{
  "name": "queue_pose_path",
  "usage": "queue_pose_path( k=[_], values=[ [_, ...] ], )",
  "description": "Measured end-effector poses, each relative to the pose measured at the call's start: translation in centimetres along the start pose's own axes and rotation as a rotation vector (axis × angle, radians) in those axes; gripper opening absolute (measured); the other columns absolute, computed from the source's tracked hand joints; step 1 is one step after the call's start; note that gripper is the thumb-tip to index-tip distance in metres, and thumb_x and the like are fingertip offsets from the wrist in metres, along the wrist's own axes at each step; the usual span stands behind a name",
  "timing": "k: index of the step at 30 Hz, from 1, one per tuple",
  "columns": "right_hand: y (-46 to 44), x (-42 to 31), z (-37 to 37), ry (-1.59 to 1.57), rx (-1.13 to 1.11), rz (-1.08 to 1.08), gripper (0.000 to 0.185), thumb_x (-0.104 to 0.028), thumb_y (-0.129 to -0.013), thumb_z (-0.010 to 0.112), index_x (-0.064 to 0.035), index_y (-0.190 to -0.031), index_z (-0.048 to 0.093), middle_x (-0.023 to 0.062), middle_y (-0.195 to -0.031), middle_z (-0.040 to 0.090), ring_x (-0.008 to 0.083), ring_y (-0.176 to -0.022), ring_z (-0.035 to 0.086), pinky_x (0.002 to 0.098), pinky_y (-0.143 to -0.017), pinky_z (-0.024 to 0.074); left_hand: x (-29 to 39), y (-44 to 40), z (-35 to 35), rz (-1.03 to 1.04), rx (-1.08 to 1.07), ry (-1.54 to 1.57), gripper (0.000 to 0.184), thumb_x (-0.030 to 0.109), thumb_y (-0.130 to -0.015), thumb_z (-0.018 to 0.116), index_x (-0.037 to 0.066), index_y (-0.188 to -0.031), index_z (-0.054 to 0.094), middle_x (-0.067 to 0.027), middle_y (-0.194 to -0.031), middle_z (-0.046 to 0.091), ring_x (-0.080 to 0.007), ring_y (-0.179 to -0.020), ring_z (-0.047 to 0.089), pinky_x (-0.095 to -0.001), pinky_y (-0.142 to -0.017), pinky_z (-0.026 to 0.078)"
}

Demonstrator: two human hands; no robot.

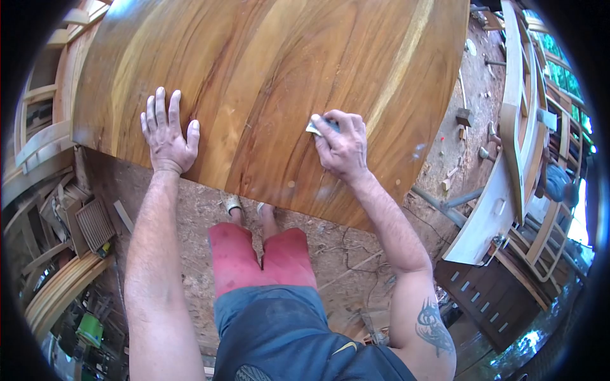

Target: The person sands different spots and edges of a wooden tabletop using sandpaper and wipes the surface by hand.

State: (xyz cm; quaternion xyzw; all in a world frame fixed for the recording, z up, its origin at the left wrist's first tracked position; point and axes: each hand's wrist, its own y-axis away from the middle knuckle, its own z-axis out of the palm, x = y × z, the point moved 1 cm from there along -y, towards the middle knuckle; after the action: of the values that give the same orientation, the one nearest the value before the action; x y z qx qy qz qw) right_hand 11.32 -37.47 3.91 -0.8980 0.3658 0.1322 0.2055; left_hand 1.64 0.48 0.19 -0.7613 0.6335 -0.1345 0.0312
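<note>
A broad wooden panel (273,95) with brown and yellow grain lies in front of me. My left hand (168,136) rests on its near left part, palm down, fingers extended and nothing held. Toward the right, the fingers of my right hand (343,143) are bent round a small piece of folded sandpaper (314,129), pressed to the panel's surface. Only its pale edge and a bluish part show; the rest is under my fingers.
Below the panel's near edge is a dusty floor (184,209) with cords. To the right stand metal pipes (467,197), a long curved white board (483,222) and wooden frames. Stacked curved wood strips (63,295) and a slatted piece (95,225) are at left.
</note>
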Motion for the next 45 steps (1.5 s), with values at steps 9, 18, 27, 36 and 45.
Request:
queue_pose_path(
  k=[9,18,27,36,45],
  values=[
    [-1.3,1.2,-1.4,-0.058,0.180,0.167,0.037,-0.012,-0.086,0.080,-0.0164,-0.123,0.080,0.0060,-0.116,0.067,0.0274,-0.104,0.060,0.0418,-0.090,0.0521,-0.1,-0.1,0.1,-0.003,0.005,-0.004,0.077,0.047,-0.101,0.056,0.020,-0.169,0.033,-0.0136,-0.178,0.024,-0.0388,-0.164,0.021,-0.0633,-0.130,0.016],
    [9.5,-2.2,-4.6,-0.044,0.037,0.291,0.039,-0.006,-0.084,0.076,-0.0115,-0.122,0.080,0.0084,-0.109,0.068,0.0287,-0.101,0.061,0.0406,-0.088,0.0529,-0.4,0.1,0.5,0.016,0.029,-0.005,0.075,0.050,-0.102,0.056,0.023,-0.169,0.035,-0.0129,-0.177,0.027,-0.0395,-0.163,0.023,-0.0644,-0.129,0.018],
    [15.7,-7.3,-3.5,-0.053,-0.112,0.239,0.053,-0.007,-0.077,0.076,-0.0147,-0.129,0.077,0.0097,-0.118,0.064,0.0324,-0.108,0.059,0.0470,-0.097,0.0497,-0.5,0.1,0.7,0.031,0.047,-0.023,0.074,0.050,-0.103,0.056,0.023,-0.169,0.035,-0.0118,-0.177,0.028,-0.0383,-0.163,0.024,-0.0632,-0.130,0.018],
    [14.2,-6.4,-2.9,-0.042,-0.079,0.218,0.054,-0.008,-0.075,0.078,-0.0159,-0.129,0.077,0.0069,-0.119,0.064,0.0307,-0.107,0.059,0.0459,-0.094,0.0483,-1.0,0.2,1.1,0.041,0.053,-0.021,0.074,0.052,-0.102,0.056,0.025,-0.168,0.036,-0.0125,-0.176,0.029,-0.0392,-0.161,0.026,-0.0648,-0.129,0.021],
    [14.5,-6.5,-2.8,-0.044,-0.086,0.224,0.057,-0.007,-0.075,0.077,-0.0176,-0.131,0.076,0.0069,-0.119,0.064,0.0312,-0.108,0.059,0.0463,-0.094,0.0484,-0.7,0.4,0.9,0.035,0.048,-0.028,0.073,0.052,-0.102,0.056,0.026,-0.168,0.036,-0.0125,-0.175,0.029,-0.0390,-0.161,0.026,-0.0644,-0.129,0.021]
  ],
)
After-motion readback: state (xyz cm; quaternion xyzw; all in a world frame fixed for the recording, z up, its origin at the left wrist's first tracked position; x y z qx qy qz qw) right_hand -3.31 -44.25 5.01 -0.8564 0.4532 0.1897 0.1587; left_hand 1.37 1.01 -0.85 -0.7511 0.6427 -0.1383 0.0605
